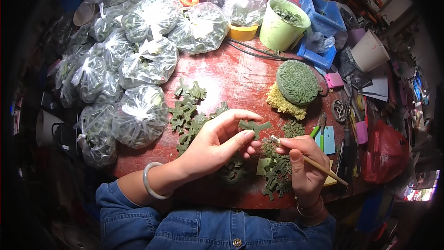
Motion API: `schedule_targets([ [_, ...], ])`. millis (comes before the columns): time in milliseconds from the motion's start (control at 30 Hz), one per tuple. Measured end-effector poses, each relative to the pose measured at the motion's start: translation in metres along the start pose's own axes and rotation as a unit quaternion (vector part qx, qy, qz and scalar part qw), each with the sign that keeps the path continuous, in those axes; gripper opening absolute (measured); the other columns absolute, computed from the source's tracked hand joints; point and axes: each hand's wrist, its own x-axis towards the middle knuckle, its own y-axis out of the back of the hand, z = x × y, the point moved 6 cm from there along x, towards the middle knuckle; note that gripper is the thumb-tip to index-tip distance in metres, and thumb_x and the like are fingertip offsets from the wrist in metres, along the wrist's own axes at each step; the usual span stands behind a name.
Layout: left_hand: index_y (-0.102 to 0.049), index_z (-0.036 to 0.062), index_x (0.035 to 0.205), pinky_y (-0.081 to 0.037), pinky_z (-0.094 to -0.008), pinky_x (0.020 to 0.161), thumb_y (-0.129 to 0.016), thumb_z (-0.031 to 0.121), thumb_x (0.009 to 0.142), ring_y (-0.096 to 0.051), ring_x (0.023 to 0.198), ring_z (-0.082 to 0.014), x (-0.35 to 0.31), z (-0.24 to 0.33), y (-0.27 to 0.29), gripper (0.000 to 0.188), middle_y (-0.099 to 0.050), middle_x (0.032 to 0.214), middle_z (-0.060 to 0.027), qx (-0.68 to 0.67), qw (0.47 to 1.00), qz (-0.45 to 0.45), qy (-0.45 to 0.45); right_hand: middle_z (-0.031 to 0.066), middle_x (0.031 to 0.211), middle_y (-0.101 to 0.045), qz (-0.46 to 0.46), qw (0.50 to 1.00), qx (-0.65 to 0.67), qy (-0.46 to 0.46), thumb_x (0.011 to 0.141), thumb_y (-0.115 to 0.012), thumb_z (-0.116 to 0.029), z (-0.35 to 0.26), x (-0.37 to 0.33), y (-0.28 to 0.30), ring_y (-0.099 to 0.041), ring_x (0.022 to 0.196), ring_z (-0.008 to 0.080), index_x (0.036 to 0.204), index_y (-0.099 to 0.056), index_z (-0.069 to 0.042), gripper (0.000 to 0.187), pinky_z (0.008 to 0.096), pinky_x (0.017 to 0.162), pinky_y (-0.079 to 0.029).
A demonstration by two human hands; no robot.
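Observation:
My left hand (222,141) pinches a flat, dark green branching piece (255,128) between thumb and fingers. My right hand (305,162) is closed round a thin wooden-handled tool (323,170), whose metal tip points at the piece from close by. Whether tip and piece touch I cannot tell. Similar green pieces (184,116) are heaped beyond my left hand. Another pile of green pieces (279,176) lies between my hands, with small green crumbs (293,128) beyond my right hand. A round green textured pad (298,82) rests partly over a yellow crumbly-looking one (286,104).
Knotted clear bags of green pieces (150,62) crowd the red table (210,67) at left and back. A light green bucket (280,30) and blue trays (323,16) stand at the back right. Green-handled tools (319,132) and blue notes (329,141) lie right of my right hand.

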Motion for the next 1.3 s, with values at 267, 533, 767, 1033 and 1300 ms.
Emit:
schedule_targets([
  [267,-0.049,0.002,0.132,-0.054,-0.0247,0.073,-0.054,0.007,0.099,-0.062,0.084,-0.0102,0.0,-0.003,0.0,0.034,-0.064,0.098,-0.0083,-0.048,0.998,-0.011,0.025,0.0121,0.084,-0.068,-0.019,0.999,0.002,0.032,0.095,-0.06,-0.009,-0.002,0.001,-0.003,-0.064,0.075,0.0188,0.102,-0.067,0.003,0.016,0.0289,0.069,-0.051],
  [533,-0.049,0.0018,0.132,-0.054,-0.0245,0.073,-0.055,0.008,0.099,-0.063,0.083,-0.0102,0.001,-0.003,0.001,0.034,-0.066,0.098,-0.0089,-0.059,0.998,-0.008,0.026,0.0101,0.085,-0.068,-0.028,0.991,-0.077,0.108,0.094,-0.062,-0.009,-0.013,0.002,-0.006,-0.064,0.075,0.0237,0.104,-0.068,0.002,0.016,0.0319,0.07,-0.051],
  [767,-0.05,0.0014,0.133,-0.054,-0.024,0.072,-0.056,0.008,0.098,-0.063,0.082,-0.0098,0.002,-0.004,0.001,0.036,-0.066,0.096,-0.0087,-0.079,0.996,-0.011,0.033,0.0101,0.084,-0.068,0.002,0.991,-0.091,0.097,0.093,-0.063,-0.008,-0.012,0.0,-0.002,-0.064,0.076,0.0238,0.104,-0.068,0.002,0.016,0.0325,0.07,-0.052],
  [1033,-0.05,0.0016,0.132,-0.055,-0.0238,0.072,-0.057,0.009,0.098,-0.064,0.08,-0.0101,0.002,-0.005,0.002,0.036,-0.067,0.095,-0.0092,-0.086,0.996,-0.002,0.038,0.0103,0.086,-0.069,0.025,0.989,-0.096,0.113,0.094,-0.062,-0.01,-0.014,0.0,0.0,-0.063,0.077,0.0223,0.105,-0.068,0.002,0.018,0.0319,0.071,-0.052],
  [1300,-0.05,0.0019,0.133,-0.054,-0.0237,0.072,-0.059,0.011,0.097,-0.064,0.079,-0.011,0.002,-0.007,0.002,0.038,-0.067,0.095,-0.01,-0.126,0.989,-0.008,0.081,0.0103,0.086,-0.069,0.051,0.99,-0.094,0.089,0.095,-0.062,-0.012,-0.01,-0.001,0.005,-0.064,0.078,0.0211,0.106,-0.068,0.003,0.019,0.0303,0.071,-0.051],
])
